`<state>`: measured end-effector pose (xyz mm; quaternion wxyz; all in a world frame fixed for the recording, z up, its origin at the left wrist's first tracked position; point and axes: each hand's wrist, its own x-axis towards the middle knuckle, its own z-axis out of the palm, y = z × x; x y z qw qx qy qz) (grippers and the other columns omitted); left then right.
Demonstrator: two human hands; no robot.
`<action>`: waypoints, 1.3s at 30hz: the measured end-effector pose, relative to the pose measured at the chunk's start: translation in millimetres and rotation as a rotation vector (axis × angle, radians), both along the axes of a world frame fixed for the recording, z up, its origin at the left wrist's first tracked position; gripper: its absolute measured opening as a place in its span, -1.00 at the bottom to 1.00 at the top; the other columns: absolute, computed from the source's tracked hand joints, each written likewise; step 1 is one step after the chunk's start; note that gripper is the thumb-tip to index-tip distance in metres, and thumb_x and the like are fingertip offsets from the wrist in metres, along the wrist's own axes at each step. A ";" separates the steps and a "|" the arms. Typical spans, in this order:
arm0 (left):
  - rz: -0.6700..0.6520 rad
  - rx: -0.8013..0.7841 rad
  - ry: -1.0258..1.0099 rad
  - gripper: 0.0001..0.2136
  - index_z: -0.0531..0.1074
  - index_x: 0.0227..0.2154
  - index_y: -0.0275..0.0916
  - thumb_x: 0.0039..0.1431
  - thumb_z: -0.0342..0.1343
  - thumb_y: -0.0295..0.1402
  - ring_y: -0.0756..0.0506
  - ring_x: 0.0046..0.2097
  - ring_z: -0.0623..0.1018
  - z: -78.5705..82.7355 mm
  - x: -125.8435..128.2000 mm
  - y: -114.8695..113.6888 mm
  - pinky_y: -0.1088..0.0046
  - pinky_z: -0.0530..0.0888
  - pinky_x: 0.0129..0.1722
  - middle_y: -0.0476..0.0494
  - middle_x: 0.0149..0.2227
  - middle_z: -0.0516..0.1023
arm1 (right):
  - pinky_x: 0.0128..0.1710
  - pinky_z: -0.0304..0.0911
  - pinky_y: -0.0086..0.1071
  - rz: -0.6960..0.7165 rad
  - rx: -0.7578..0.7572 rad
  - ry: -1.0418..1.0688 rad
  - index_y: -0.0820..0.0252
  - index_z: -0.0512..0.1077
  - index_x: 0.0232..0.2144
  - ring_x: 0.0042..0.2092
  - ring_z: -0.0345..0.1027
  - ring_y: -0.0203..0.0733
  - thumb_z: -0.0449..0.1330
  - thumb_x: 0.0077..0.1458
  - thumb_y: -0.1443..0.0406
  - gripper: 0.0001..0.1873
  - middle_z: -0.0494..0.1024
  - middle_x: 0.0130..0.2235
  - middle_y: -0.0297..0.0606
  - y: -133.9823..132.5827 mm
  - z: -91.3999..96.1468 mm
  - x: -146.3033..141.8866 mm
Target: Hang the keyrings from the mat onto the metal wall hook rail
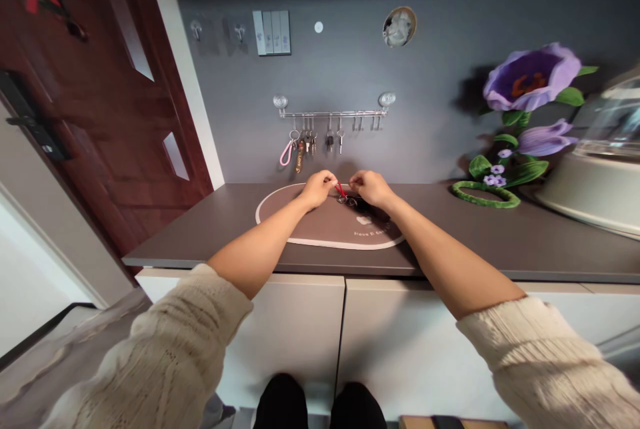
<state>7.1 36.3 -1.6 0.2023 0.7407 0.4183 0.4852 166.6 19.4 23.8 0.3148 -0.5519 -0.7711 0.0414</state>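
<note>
Over a brown oval mat (315, 226) with a pale rim, my left hand (319, 190) pinches a thin red cord (341, 188) between thumb and fingertips. Small metal rings (345, 200) lie at the cord's lower end, above the mat's surface; whether keys hang on them is too small to tell. Close by on the right, my right hand (374, 189) is closed in a pinch. What its fingertips hold, if anything, is hidden. Behind both hands, a clear hook rail (335, 113) on the wall carries several keys, a pink loop strap (286, 153) and a brown tag (299, 157).
A purple fabric flower (535, 79) with a green ring base (485, 196) stands on the countertop (450, 242) at right, beside a cream appliance (595, 182). Wall switches (273, 32) are above the rail. A dark red door (115, 82) is at left; white cabinets (290, 329) sit below.
</note>
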 end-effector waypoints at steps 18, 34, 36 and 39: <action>-0.221 -0.191 -0.537 -0.86 0.34 -0.41 -0.31 0.01 0.06 -0.33 0.09 -0.45 0.37 15.8 -6.1 1.3 0.57 0.29 -0.45 -0.05 -0.45 0.43 | -0.45 0.18 -0.50 0.345 -0.202 0.435 0.26 0.39 -0.37 -0.50 0.25 -0.39 0.17 -0.09 0.21 -0.76 0.48 -0.44 -0.30 -5.3 -1.5 -6.8; -0.347 -0.260 -0.701 -0.82 0.33 -0.42 -0.33 -0.04 0.12 -0.31 0.10 -0.40 0.39 24.6 -4.9 -9.1 0.58 0.27 -0.44 -0.08 -0.36 0.45 | -0.46 0.14 -0.46 0.414 -0.119 0.533 0.28 0.42 -0.46 -0.51 0.21 -0.38 0.19 -0.17 0.09 -0.66 0.42 -0.54 -0.36 -6.5 -2.2 -12.6; -0.361 -0.262 -0.723 -0.82 0.31 -0.43 -0.32 -0.06 0.13 -0.32 0.10 -0.41 0.38 24.7 -5.8 -7.9 0.59 0.26 -0.45 -0.06 -0.38 0.44 | -0.47 0.13 -0.46 0.407 -0.126 0.570 0.27 0.40 -0.48 -0.53 0.19 -0.39 0.20 -0.19 0.07 -0.65 0.39 -0.57 -0.39 -8.4 -1.1 -12.7; -0.351 -0.256 -0.744 -0.81 0.30 -0.44 -0.31 -0.07 0.14 -0.31 0.11 -0.42 0.37 24.6 -6.7 -6.4 0.60 0.25 -0.46 -0.03 -0.41 0.42 | -0.48 0.12 -0.46 0.383 -0.131 0.596 0.26 0.36 -0.49 -0.53 0.18 -0.39 0.19 -0.18 0.07 -0.66 0.37 -0.57 -0.40 -11.9 1.9 -12.6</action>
